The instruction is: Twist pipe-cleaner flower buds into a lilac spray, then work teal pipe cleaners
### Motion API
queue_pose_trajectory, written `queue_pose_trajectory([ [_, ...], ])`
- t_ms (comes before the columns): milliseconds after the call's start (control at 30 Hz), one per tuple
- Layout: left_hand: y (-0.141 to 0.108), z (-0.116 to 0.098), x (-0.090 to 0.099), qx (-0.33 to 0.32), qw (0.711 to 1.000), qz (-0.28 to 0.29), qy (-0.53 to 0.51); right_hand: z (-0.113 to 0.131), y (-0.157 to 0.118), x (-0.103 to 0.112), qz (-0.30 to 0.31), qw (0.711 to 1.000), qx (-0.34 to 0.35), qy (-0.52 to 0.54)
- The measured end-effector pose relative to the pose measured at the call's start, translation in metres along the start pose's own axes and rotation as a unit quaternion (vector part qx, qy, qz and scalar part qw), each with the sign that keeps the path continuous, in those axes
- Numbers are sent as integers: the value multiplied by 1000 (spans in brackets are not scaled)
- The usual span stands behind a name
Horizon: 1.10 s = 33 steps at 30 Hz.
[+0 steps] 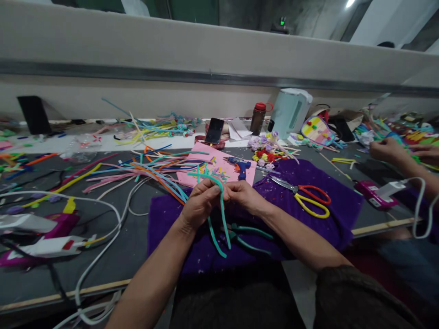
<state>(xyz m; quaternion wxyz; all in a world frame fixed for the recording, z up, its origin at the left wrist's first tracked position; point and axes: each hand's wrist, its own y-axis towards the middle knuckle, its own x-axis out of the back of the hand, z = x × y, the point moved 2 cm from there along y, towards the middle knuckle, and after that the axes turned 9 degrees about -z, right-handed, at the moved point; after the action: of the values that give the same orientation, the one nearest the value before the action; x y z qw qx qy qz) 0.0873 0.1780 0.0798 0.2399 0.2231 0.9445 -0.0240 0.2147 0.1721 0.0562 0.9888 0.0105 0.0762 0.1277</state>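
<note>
Teal pipe cleaners (223, 214) are pinched in my left hand (201, 198), two ends hanging down over the purple cloth (168, 228). My right hand (244, 195) meets them at the same spot, its fingers pressed together around part of the bundle; the exact grip is hidden. Just below my hands lie green-handled pliers (252, 237). To the right, scissors (305, 195) with one red and one yellow handle rest on the cloth. Beyond my hands, a blue glue gun (242, 168) lies on a pink sheet (202, 153) sprinkled with small cut pieces.
Loose pipe cleaners (137, 171) spread to the left, near white cables (120, 214) and magenta power strips (63, 224). At the back stand a phone (214, 131), a brown bottle (258, 119) and a kettle (286, 112). Another person's hands (391, 153) work at the right.
</note>
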Motion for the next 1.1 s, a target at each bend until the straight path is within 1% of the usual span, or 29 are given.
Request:
queue_pose_trajectory([
  [67, 0, 2, 0, 12, 1000, -3, 9, -4, 2, 2, -29, 999, 10, -10],
  [200, 0, 2, 1, 21, 1000, -17, 6, -8, 3, 1, -45, 999, 9, -29],
  [300, 2, -3, 5, -2, 999, -36, -3, -1, 2, 1, -70, 997, 25, -24],
  [400, 5, -9, 11, -35, 995, -78, -44, 9, 1, 5, -112, 993, 47, -9],
  [433, 5, -11, 12, -40, 993, -91, -62, 11, 1, 6, -112, 992, 48, -10],
  [500, 6, -11, 13, -39, 990, -98, -90, 10, 2, 4, -74, 996, 47, -19],
  [567, 6, -10, 12, -35, 991, -88, -95, 6, 1, 1, -20, 998, 54, -35],
  [600, 6, -9, 11, -29, 992, -82, -89, 3, 1, -1, -3, 997, 62, -48],
  [667, 5, -7, 9, -15, 995, -72, -71, 1, -1, -2, -5, 991, 87, -102],
  [767, 5, -7, 8, -14, 996, -73, -54, 5, -2, 2, -61, 962, 145, -225],
  [833, 7, -8, 11, -26, 994, -90, -53, 13, -2, 10, -110, 947, 167, -251],
  [867, 8, -9, 13, -28, 993, -102, -49, 17, -1, 16, -138, 947, 166, -236],
  [933, 11, -6, 17, -18, 991, -133, -27, 25, 2, 31, -206, 951, 157, -170],
  [1000, 14, -1, 21, 6, 987, -159, 16, 33, 5, 47, -283, 940, 166, -92],
  [1067, 16, 5, 22, 28, 986, -158, 56, 38, 7, 61, -338, 926, 169, -21],
  [1100, 16, 8, 22, 38, 985, -154, 69, 39, 8, 66, -350, 923, 161, 8],
])
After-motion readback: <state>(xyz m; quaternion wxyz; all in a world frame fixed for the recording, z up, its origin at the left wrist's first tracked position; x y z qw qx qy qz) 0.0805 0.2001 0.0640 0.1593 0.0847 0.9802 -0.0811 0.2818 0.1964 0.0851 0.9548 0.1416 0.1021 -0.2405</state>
